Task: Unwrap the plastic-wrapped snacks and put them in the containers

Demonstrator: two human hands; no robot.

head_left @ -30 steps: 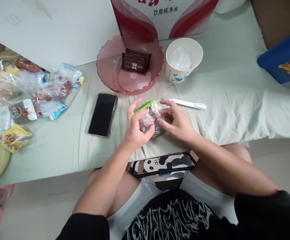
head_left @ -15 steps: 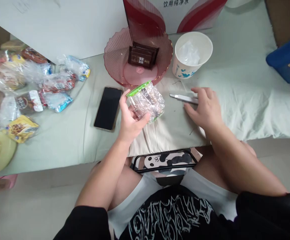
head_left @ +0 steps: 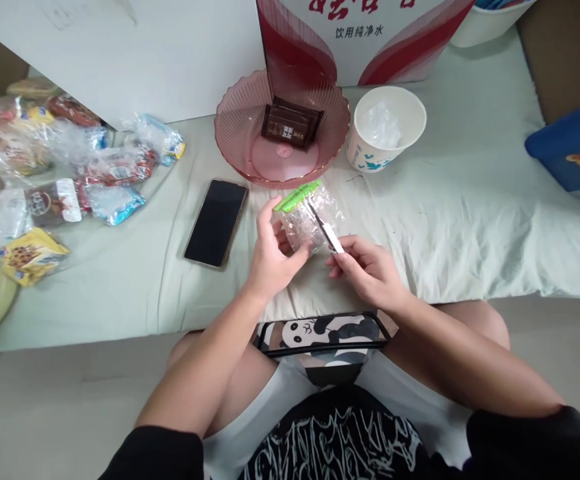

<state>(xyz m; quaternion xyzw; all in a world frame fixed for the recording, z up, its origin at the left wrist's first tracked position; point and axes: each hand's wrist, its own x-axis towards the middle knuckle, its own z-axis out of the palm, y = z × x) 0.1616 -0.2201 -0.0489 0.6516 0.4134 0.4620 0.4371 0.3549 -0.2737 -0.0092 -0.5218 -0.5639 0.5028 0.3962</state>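
My left hand (head_left: 273,257) grips a clear plastic snack packet (head_left: 306,217) with a green top edge, held just above the pale green sheet (head_left: 470,200). My right hand (head_left: 366,267) is closed round a white utility knife (head_left: 326,230), whose blade tip touches the packet below the green strip. Behind them stands a pink ribbed bowl (head_left: 240,127) with a dark brown packet (head_left: 291,123) inside, and a white paper cup (head_left: 389,127) holding crumpled clear wrappers.
A black phone (head_left: 216,222) lies face up left of my hands. Several wrapped snacks (head_left: 70,180) are heaped at the left. A red and white water carton (head_left: 360,33) stands at the back, a blue box (head_left: 570,143) at the right, a panda-print bag (head_left: 323,333) on my lap.
My right hand picked the white knife up from the sheet and brought it to the packet. The left hand kept hold of the packet and lowered it slightly.
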